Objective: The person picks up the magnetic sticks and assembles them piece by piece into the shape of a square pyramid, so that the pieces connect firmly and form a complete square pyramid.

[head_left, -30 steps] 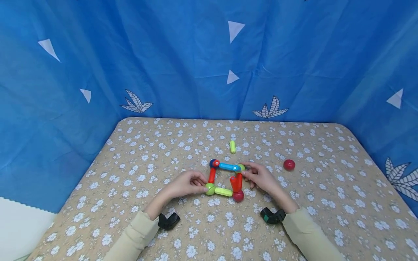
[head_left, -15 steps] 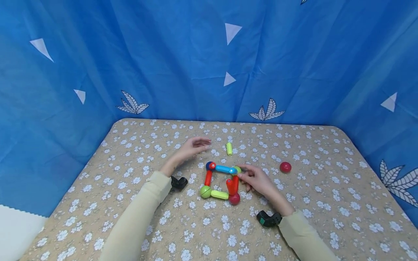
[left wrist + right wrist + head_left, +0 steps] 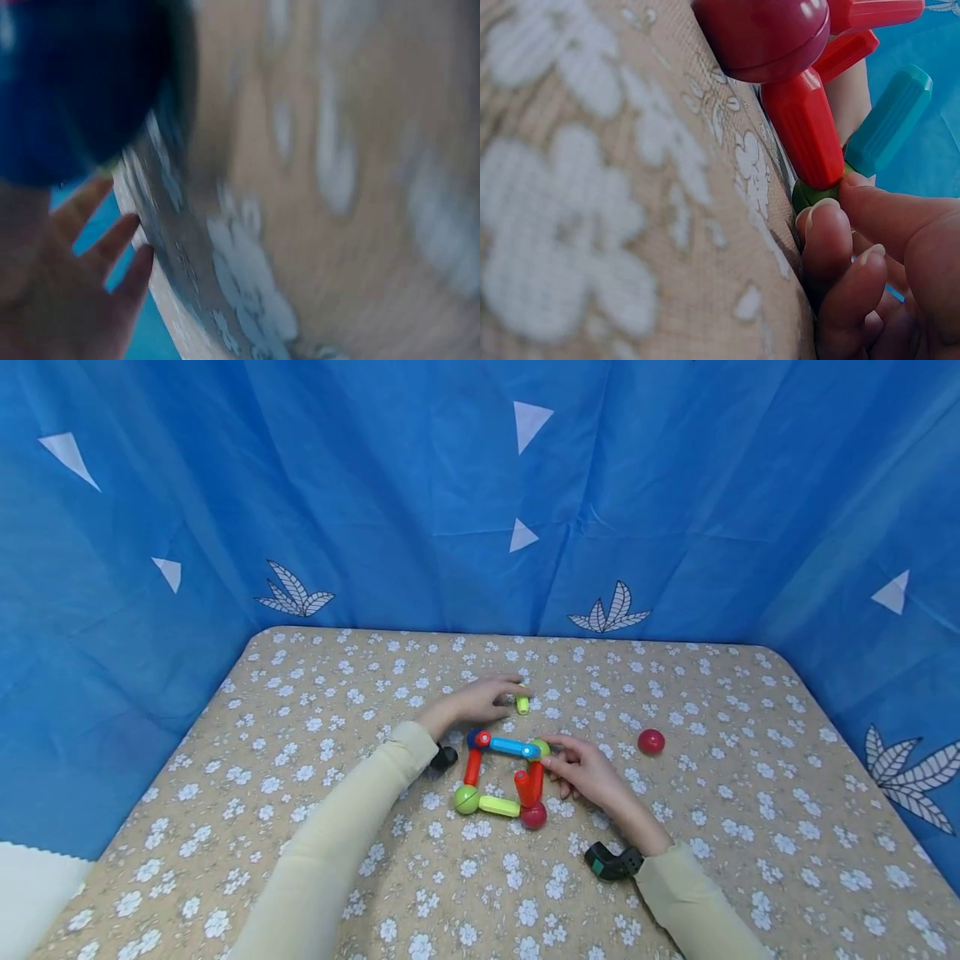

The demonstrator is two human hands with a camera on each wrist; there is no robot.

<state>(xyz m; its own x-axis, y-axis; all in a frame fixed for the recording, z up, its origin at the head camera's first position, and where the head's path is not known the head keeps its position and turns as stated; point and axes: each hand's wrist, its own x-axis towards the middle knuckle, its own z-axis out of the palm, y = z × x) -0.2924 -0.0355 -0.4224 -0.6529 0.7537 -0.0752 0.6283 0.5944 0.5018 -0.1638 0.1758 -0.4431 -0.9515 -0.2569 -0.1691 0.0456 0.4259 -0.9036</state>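
Note:
My left hand (image 3: 483, 697) reaches over a loose yellow-green rod (image 3: 522, 704) behind a ball-and-rod frame, fingertips at its far end. In the left wrist view its fingers look spread; contact with the rod is hidden. My right hand (image 3: 585, 768) pinches the green ball (image 3: 817, 195) at the frame's back right corner between thumb and fingers. The frame joins a light blue rod (image 3: 506, 747), a dark blue ball (image 3: 75, 90), a red rod (image 3: 472, 769), another green ball (image 3: 466, 799), a yellow-green rod (image 3: 498, 807) and a red ball (image 3: 533, 815). A second red rod (image 3: 523, 787) rises from the red ball.
A loose red ball (image 3: 651, 742) lies to the right on the flowered tablecloth (image 3: 720, 810). Blue curtains (image 3: 420, 485) hang behind and at both sides of the table. Each wrist wears a black device, such as the right wrist camera (image 3: 613, 862).
My left hand has let go of the front left green ball and moved back and right to the loose yellow-green rod. My right hand stays at the back right green ball.

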